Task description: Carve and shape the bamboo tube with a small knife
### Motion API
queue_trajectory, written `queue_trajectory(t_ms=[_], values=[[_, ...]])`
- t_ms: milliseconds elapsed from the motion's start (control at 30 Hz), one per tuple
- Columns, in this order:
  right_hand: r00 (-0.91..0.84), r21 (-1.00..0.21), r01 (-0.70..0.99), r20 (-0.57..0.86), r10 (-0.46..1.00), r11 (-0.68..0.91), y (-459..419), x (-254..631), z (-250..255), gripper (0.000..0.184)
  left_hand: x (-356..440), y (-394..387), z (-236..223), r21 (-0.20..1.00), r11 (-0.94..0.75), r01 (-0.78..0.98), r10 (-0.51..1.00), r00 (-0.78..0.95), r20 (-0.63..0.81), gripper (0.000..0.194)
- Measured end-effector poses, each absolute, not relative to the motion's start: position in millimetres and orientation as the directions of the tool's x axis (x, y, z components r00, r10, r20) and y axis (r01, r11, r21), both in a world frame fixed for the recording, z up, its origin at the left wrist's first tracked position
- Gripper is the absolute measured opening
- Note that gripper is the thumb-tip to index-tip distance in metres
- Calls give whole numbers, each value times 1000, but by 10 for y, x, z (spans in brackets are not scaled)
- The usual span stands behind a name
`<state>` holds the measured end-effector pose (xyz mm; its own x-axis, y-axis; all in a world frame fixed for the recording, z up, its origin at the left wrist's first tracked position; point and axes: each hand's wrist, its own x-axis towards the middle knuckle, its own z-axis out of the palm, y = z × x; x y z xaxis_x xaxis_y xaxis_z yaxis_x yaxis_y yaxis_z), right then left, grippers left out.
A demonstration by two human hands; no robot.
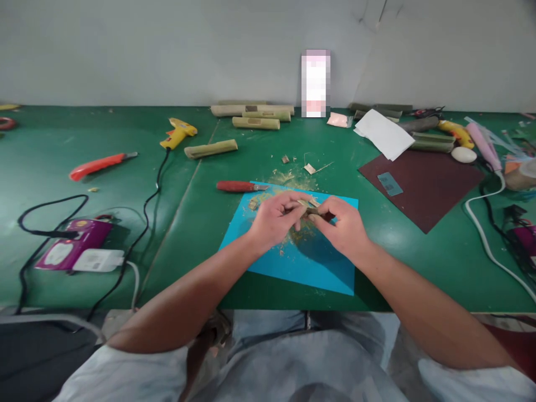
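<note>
Over a blue sheet (330, 273) dusted with pale shavings, my left hand (276, 218) and my right hand (341, 226) meet, fingertips pinched. Between them is a small brownish piece of what looks like bamboo (312, 211), mostly covered by the fingers. Whether my right fingers also hold something dark against it, I cannot tell. A red-handled carving knife (237, 186) lies left of my left hand, its blade reaching over the sheet's top edge. Beyond my hands, small cut chips (310, 168) are scattered among sawdust.
Bamboo lengths (256, 123) lie along the wall, and one bamboo tube (211, 149) is nearer. To the left are a yellow glue gun (179, 134), a red cutter (100, 166) and a purple power strip (75, 243) with cords. Right: a dark brown sheet (422, 190) and white papers (383, 134).
</note>
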<state>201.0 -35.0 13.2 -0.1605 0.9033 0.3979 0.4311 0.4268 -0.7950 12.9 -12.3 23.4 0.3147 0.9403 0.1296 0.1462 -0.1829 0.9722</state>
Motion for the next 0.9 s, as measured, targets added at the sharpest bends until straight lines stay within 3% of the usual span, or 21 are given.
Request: queue_trajectory(t_ms=[133, 467, 900], values=[[-155, -826, 381, 385, 910, 415, -353, 2024, 170, 15, 116, -124, 215, 964, -216, 155, 932, 326, 157, 21], [-109, -843, 389, 357, 928, 370, -348, 2037, 229, 27, 117, -92, 187, 927, -320, 197, 904, 356, 236, 14], [-63, -894, 364, 257, 964, 262, -358, 2022, 236, 26, 124, -83, 303, 987, -74, 144, 915, 403, 10, 22]])
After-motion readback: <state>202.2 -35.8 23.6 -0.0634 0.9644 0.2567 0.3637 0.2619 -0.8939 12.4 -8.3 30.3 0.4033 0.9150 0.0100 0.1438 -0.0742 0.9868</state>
